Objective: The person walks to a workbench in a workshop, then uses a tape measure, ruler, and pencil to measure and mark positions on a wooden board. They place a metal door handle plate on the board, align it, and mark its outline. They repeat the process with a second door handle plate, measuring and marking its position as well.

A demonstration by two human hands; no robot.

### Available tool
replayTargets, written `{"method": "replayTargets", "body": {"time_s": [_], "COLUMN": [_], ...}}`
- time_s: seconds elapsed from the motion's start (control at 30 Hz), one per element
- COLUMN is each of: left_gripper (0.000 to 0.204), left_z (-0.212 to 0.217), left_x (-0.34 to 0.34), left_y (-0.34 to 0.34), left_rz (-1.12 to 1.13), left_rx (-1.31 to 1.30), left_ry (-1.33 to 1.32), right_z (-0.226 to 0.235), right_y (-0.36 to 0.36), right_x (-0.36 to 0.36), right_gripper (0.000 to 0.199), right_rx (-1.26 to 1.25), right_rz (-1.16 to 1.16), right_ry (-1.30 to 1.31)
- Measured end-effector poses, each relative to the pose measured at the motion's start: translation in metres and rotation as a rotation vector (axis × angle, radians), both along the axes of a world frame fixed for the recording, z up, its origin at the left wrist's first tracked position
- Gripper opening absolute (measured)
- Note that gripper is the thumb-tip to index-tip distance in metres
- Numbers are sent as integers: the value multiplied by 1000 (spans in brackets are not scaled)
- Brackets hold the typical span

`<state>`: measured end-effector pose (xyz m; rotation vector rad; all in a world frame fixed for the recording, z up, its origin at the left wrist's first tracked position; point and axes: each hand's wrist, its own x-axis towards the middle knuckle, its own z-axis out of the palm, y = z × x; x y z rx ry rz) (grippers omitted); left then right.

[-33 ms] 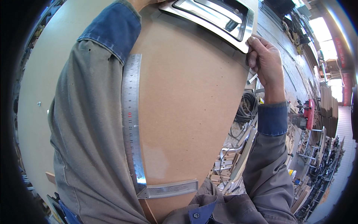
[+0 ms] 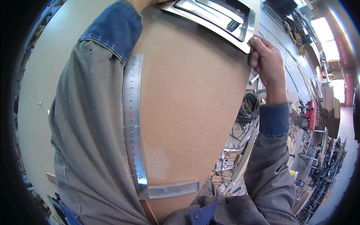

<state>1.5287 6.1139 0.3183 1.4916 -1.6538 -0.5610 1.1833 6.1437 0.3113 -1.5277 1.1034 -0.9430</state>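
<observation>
A shiny metal recessed handle plate (image 2: pixel 210 23), with a dark inner rim and a lever, is at the far end of a brown board (image 2: pixel 180 97). My right hand (image 2: pixel 267 56) pinches its near right corner between thumb and fingers. My left hand (image 2: pixel 144 3) reaches to the plate's left end; the top edge of the picture cuts it off, so its fingers are mostly hidden. A steel try square (image 2: pixel 133 101) lies on the board beside my left sleeve, its grey stock (image 2: pixel 172 189) across the near end. My left sleeve covers part of its blade side.
A small screw (image 2: pixel 39 104) stands on the board's left part. To the right, below the board, are a coiled black cable (image 2: pixel 248 107), wood offcuts (image 2: pixel 240 168), a red clamp-like tool (image 2: pixel 311 114) and stacked brown boards (image 2: pixel 330 108).
</observation>
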Motion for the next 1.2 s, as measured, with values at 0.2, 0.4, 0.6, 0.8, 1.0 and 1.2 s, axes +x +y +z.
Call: {"method": "replayTargets", "body": {"time_s": [0.2, 0.4, 0.6, 0.8, 1.0, 1.2], "left_gripper": [29, 31, 30, 35, 41, 39], "left_z": [5, 1, 3, -3, 1, -6], "left_x": [-7, 7, 0, 4, 0, 5], "left_y": [3, 3, 5, 2, 4, -1], "left_rz": [8, 36, 112, 152, 136, 144], "left_rx": [45, -55, -8, -62, -76, -41], "left_ry": [78, -82, -42, -177, -80, -105], "right_z": [3, 2, -8, -11, -13, -6], "right_y": [6, 3, 4, 3, 7, 47], "right_x": [4, 3, 8, 5, 5, -3], "right_gripper": [28, 35, 30, 25, 25, 25], "right_rx": [5, 4, 28, 9, -17, 5], "right_rz": [-69, -82, -92, -88, -118, -175], "right_ry": [-2, 30, -111, -154, -212, -307]}}
